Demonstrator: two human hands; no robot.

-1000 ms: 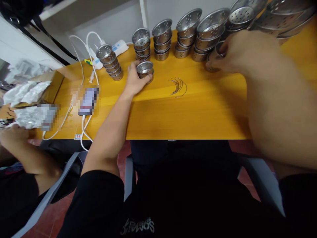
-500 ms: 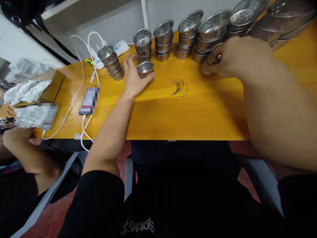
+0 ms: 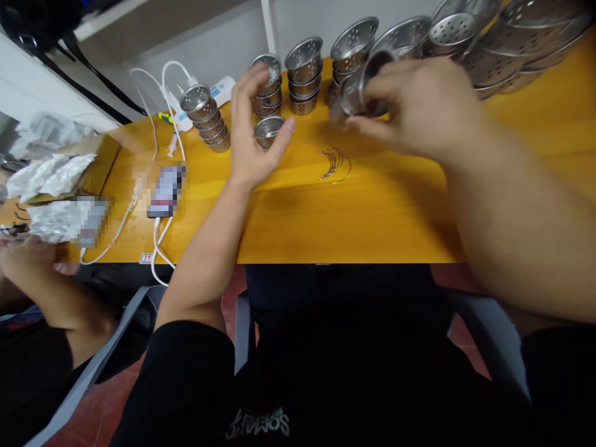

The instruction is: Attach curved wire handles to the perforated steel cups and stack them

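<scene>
My left hand (image 3: 251,146) is raised with its fingers and thumb spread, and nothing is in it. Between its thumb and fingers, a small metal cup (image 3: 268,131) stands on the wooden table (image 3: 354,217). My right hand (image 3: 421,105) grips a perforated metal cup (image 3: 352,96), tilted on its side above the table and smeared by motion. Whether that is one cup or several nested together, I cannot tell. Below it lies a little bunch of thin curved wires (image 3: 333,164).
Stacks of perforated cups (image 3: 305,74) line the back, with larger perforated bowls (image 3: 516,49) at right. A shorter stack (image 3: 205,118), a power strip (image 3: 222,91), white cables and a phone (image 3: 166,191) are at left. A co-worker's arm (image 3: 60,285) rests by plastic bags (image 3: 65,174).
My right hand has lifted the perforated cup and brought it leftward, tipping it sideways. My left hand has risen off the small cup, its fingers opening.
</scene>
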